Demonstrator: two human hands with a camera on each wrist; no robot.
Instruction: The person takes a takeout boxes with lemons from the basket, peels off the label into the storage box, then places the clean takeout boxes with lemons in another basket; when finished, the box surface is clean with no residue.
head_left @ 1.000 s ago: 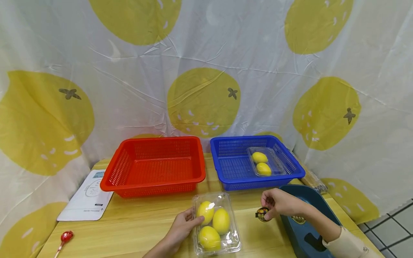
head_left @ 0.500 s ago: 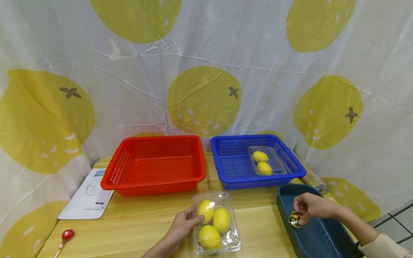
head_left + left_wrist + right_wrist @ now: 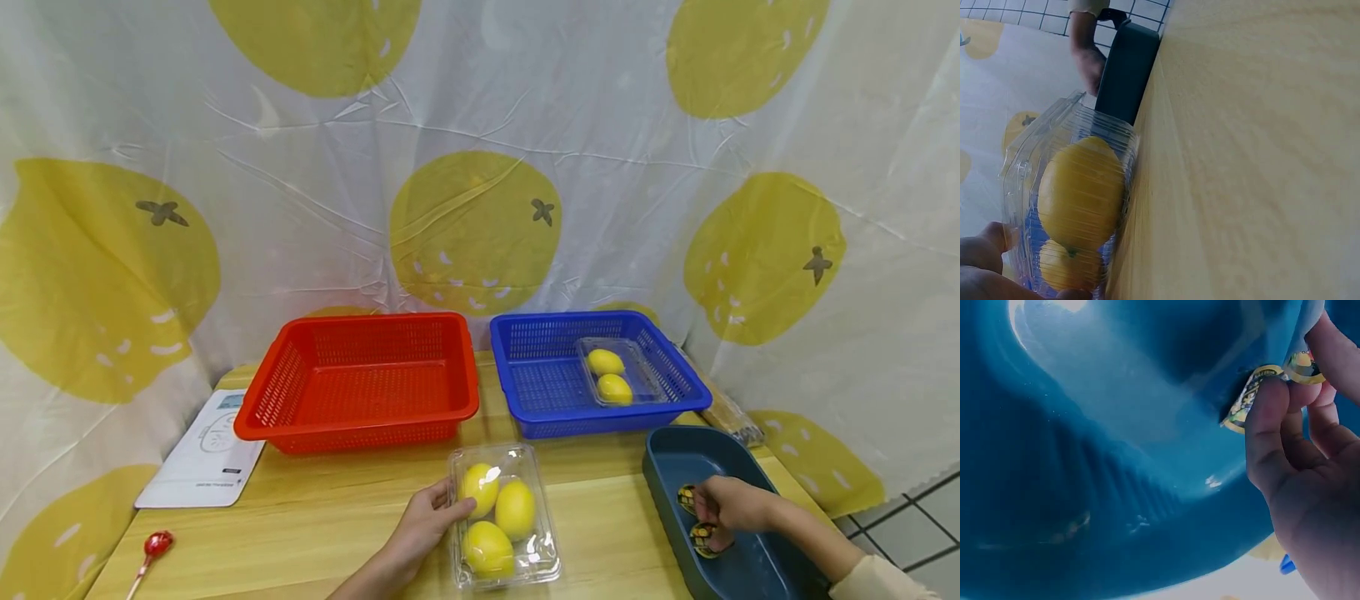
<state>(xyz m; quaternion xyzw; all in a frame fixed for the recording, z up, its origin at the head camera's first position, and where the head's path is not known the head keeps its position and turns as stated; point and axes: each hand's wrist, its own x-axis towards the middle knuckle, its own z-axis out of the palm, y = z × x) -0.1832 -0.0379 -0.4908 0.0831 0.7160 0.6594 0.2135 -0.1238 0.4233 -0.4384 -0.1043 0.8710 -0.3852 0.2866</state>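
My left hand (image 3: 425,529) grips the left side of a clear plastic clamshell box (image 3: 543,550) on the table, thumb over its top. Three yellow lemons (image 3: 514,512) lie inside; the left wrist view shows the box from the side, with a lemon (image 3: 1082,194) close up. Down in a dark blue-green tray (image 3: 667,517) at the right is my right hand (image 3: 738,504). Its thumb and fingers pinch a round black-and-gold sticker (image 3: 702,542), seen bent at the thumb (image 3: 1335,356) in the right wrist view. Another such sticker (image 3: 686,497) lies beside the fingers, partly covered by them.
A red basket (image 3: 356,437) and a blue basket (image 3: 525,421) stand at the back; the blue one holds a clamshell box with two lemons (image 3: 604,362). At left are a white printed sheet (image 3: 198,462) and a red lollipop (image 3: 157,545). A lemon-print curtain (image 3: 300,208) hangs behind.
My right hand has carried its sticker rightward from over the table into the tray, then lowered it beside the other sticker. The left hand and its box have stayed in place.
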